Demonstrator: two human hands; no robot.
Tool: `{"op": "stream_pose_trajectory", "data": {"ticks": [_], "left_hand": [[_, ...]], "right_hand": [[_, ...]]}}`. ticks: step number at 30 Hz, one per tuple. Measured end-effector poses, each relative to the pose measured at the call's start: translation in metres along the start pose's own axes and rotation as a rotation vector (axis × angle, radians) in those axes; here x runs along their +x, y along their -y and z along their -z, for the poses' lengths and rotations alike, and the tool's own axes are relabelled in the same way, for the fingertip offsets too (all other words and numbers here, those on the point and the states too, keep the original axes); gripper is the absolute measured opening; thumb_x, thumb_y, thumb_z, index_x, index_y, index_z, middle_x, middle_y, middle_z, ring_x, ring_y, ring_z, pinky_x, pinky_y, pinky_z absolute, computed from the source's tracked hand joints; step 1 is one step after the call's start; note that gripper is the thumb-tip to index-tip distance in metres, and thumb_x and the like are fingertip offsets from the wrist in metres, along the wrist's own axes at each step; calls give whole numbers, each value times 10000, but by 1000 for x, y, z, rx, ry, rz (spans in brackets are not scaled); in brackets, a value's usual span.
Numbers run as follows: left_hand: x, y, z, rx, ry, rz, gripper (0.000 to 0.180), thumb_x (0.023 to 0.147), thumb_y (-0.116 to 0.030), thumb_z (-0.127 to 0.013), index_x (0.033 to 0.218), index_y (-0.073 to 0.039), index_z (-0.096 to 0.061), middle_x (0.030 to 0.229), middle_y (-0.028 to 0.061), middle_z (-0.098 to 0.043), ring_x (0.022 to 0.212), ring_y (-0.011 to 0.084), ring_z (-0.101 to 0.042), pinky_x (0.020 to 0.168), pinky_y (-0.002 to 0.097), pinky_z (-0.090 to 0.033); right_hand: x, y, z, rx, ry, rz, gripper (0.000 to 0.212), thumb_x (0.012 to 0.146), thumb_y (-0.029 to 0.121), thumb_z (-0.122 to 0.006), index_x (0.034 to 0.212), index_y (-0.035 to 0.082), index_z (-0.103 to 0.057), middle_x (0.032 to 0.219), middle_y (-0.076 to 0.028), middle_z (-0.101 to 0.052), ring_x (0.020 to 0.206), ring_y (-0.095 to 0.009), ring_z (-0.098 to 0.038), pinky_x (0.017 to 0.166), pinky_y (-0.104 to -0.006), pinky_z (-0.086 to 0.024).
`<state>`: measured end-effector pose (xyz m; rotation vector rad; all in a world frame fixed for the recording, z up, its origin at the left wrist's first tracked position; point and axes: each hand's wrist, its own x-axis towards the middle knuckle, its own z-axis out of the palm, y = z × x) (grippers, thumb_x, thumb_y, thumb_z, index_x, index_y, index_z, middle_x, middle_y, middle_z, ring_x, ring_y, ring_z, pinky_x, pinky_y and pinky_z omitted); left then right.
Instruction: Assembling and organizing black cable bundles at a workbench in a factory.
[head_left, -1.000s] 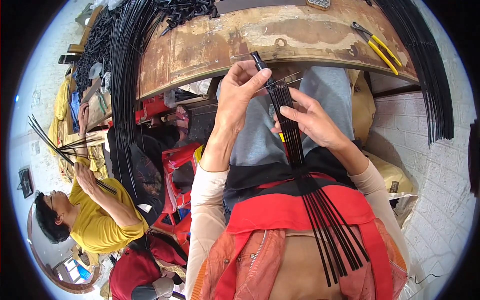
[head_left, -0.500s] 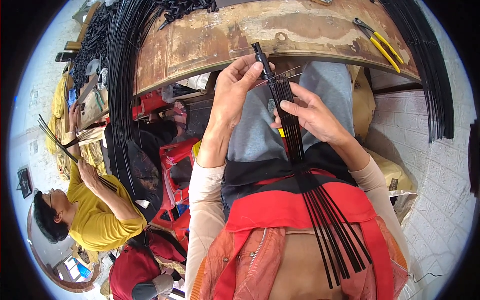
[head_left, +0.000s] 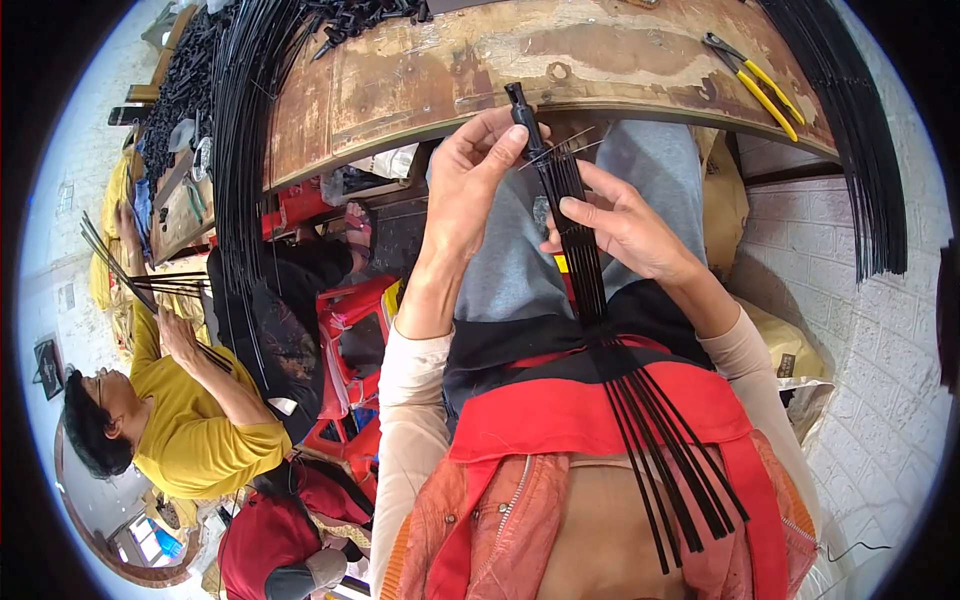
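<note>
My left hand (head_left: 472, 165) is closed round a black tubular umbrella runner (head_left: 517, 103), thumb on its side and upper end sticking up past the fingers. Slim black umbrella ribs (head_left: 584, 270) fan out below the runner, across my lap and up over the red apron (head_left: 530, 410). Closed on the upper part of these ribs is my right hand (head_left: 632, 232), thumb in front and fingertips partly hidden behind. A thin wire (head_left: 583, 135) crosses the rib tops between both hands. How the ribs meet the runner is too fine to make out.
A worn wooden table (head_left: 430, 100) lies ahead, with yellow-handled pliers (head_left: 765, 98) on its right. Long bundles of black ribs (head_left: 240, 150) hang over the left side, and another bundle (head_left: 850, 130) on the right. At left a co-worker in yellow (head_left: 190, 440) handles ribs near a red stool (head_left: 350, 350).
My hands keep their grip almost in place; the wire between them has shifted and tilted slightly. The lower rib ends have moved a little. The co-worker's hands and ribs have moved.
</note>
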<state>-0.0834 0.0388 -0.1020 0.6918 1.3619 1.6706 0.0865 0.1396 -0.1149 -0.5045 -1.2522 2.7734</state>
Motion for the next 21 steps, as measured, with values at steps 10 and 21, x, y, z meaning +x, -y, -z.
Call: {"op": "stream_pose_trajectory", "data": {"ticks": [10, 21], "left_hand": [[-26, -7, -2, -104, -107, -33, 557, 878, -25, -661, 1373, 20, -410, 1156, 169, -643, 1018, 207, -651, 911, 327, -512], [-27, -14, -6, 63, -215, -43, 666, 789, 9, -755, 1375, -32, -441, 1143, 158, -645, 1012, 196, -640, 890, 296, -512]], "right_hand": [[3, 1, -5, -37, -8, -12, 407, 971, 161, -571, 1335, 37, -438, 966, -77, -612, 890, -173, -643, 851, -379, -566], [6, -3, -5, -37, 49, 20, 440, 971, 164, -575, 1370, 46, -434, 1023, -54, -572, 960, -139, -599, 855, -398, -573]]}}
